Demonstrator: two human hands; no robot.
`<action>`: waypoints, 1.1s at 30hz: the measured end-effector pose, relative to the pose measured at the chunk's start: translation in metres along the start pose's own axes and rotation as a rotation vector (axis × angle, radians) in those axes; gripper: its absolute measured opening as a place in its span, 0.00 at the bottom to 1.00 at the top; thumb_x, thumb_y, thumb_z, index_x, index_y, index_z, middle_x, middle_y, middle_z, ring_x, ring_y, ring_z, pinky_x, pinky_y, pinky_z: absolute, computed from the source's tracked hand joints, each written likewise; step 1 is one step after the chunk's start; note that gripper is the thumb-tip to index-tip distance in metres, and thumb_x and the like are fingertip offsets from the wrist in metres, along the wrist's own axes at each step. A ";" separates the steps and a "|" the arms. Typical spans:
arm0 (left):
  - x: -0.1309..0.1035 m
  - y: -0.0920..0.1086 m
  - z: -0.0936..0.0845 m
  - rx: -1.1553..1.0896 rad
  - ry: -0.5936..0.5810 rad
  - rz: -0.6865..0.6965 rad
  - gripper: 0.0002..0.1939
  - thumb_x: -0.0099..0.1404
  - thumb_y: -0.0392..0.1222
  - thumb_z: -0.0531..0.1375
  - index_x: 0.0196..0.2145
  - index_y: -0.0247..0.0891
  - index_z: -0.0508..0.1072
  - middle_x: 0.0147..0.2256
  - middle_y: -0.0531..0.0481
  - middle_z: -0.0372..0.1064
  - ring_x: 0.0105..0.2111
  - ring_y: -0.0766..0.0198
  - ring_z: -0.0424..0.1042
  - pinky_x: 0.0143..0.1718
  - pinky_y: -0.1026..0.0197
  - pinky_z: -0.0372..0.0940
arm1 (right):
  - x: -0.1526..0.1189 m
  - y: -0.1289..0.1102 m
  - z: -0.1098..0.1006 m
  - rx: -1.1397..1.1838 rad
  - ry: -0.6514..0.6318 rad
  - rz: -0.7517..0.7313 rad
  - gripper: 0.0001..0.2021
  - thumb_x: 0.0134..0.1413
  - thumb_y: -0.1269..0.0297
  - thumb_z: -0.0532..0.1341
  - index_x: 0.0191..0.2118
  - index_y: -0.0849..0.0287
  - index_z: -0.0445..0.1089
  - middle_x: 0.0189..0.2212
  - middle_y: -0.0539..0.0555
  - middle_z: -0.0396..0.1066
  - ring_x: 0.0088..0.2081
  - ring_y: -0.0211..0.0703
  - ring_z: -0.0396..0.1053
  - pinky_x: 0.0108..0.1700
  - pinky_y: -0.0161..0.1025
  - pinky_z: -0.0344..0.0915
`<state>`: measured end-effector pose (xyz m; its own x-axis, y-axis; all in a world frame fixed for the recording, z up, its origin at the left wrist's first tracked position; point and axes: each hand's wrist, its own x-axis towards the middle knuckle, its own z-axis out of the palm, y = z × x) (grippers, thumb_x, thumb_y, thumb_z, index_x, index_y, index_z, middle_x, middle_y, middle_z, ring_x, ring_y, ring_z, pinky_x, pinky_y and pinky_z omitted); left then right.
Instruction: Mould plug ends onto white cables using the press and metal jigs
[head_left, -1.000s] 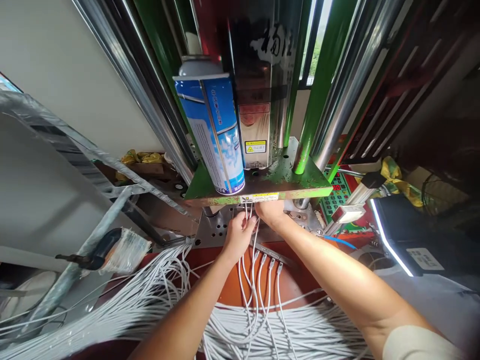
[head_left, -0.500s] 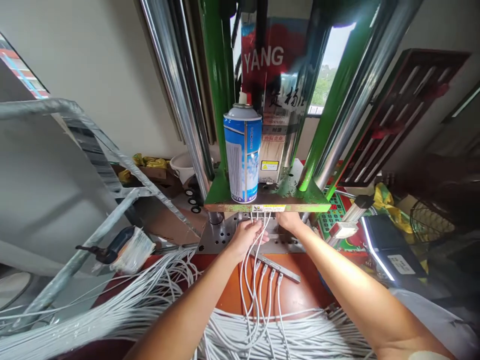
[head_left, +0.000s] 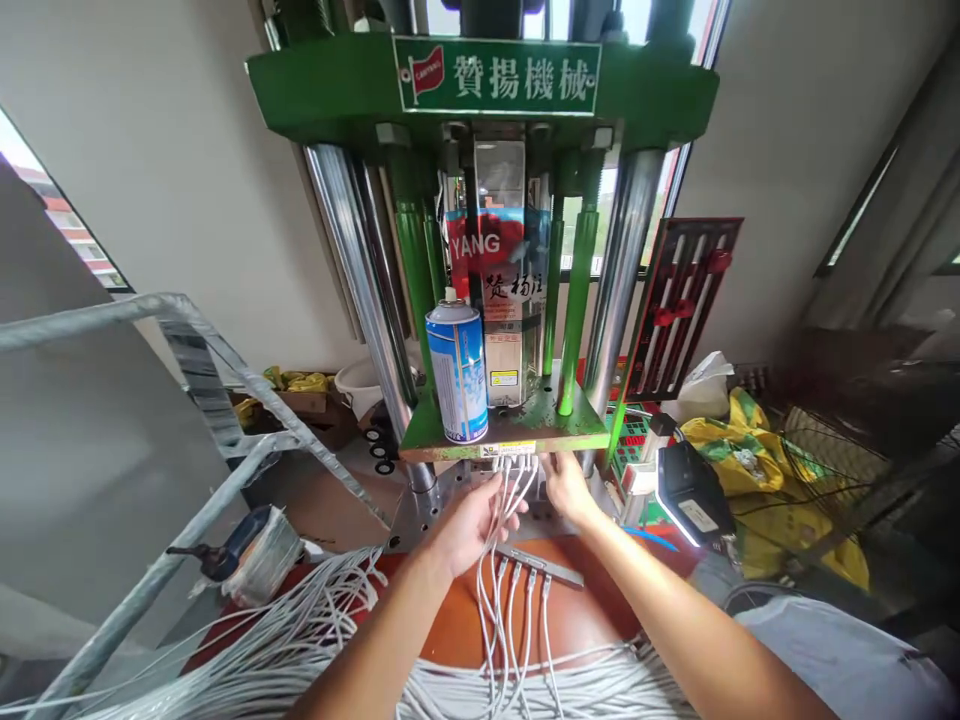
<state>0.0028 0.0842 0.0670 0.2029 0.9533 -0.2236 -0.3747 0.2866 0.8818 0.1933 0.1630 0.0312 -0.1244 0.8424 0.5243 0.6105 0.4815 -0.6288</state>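
Note:
Below the front edge of the press's green plate [head_left: 547,432], my left hand [head_left: 469,520] is closed loosely around several thin white cables [head_left: 512,500]. These run up to the space under the plate, where their upper ends are hidden. My right hand [head_left: 566,490] reaches under the same edge, to the right of the cables. Its fingers are curled, and the plate hides their tips and whatever they grip. A grey metal bar [head_left: 544,567] with several cable ends fitted along it lies on the red-brown table [head_left: 592,625], just in front of the hands.
A blue spray can [head_left: 459,375] stands on the green plate. Shiny steel columns [head_left: 628,250] flank the press. Piles of white cable [head_left: 292,620] cover the table's front and left. A metal railing [head_left: 247,360] rises at left; a control panel [head_left: 628,440] is at right.
The view has tilted up and back, so the press's top beam now shows. Both hands stay under the plate edge; the left is now gathered more closely around the cables.

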 end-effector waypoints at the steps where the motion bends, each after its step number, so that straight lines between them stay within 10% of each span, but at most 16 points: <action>1: -0.012 -0.006 0.003 0.000 -0.017 -0.023 0.20 0.67 0.54 0.65 0.40 0.29 0.77 0.29 0.40 0.77 0.19 0.67 0.70 0.16 0.69 0.57 | -0.015 -0.002 -0.003 0.010 0.013 0.007 0.15 0.76 0.59 0.49 0.51 0.60 0.69 0.48 0.61 0.74 0.51 0.50 0.72 0.53 0.46 0.70; 10: -0.079 -0.048 0.016 -0.083 0.153 -0.035 0.36 0.43 0.68 0.76 0.33 0.31 0.75 0.15 0.63 0.54 0.12 0.80 0.42 0.14 0.70 0.38 | -0.082 -0.030 -0.014 -0.074 0.023 0.153 0.10 0.71 0.62 0.51 0.48 0.56 0.67 0.43 0.59 0.73 0.44 0.51 0.73 0.47 0.44 0.67; 22: -0.129 -0.029 0.014 0.275 0.159 0.126 0.29 0.61 0.69 0.67 0.30 0.36 0.74 0.16 0.60 0.50 0.19 0.72 0.44 0.21 0.67 0.40 | -0.106 0.008 -0.038 0.017 -0.191 0.178 0.10 0.62 0.62 0.60 0.28 0.56 0.67 0.35 0.60 0.73 0.44 0.57 0.68 0.50 0.52 0.63; 29: -0.130 -0.023 0.019 0.418 0.042 0.148 0.30 0.60 0.69 0.67 0.27 0.35 0.75 0.21 0.56 0.55 0.18 0.75 0.47 0.21 0.65 0.40 | -0.091 -0.045 -0.056 0.576 -0.514 0.269 0.33 0.75 0.43 0.38 0.44 0.60 0.74 0.35 0.57 0.76 0.37 0.46 0.74 0.40 0.43 0.71; 33: -0.127 -0.017 0.019 0.529 -0.044 0.118 0.29 0.63 0.68 0.65 0.26 0.35 0.75 0.24 0.54 0.57 0.20 0.73 0.47 0.21 0.64 0.41 | -0.090 -0.069 -0.066 0.978 -0.679 0.368 0.26 0.66 0.39 0.57 0.47 0.59 0.75 0.36 0.56 0.77 0.32 0.43 0.74 0.35 0.40 0.72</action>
<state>0.0007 -0.0432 0.0887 0.2283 0.9682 -0.1025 0.1065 0.0798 0.9911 0.2139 0.0377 0.0651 -0.6263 0.7795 0.0074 -0.1071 -0.0766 -0.9913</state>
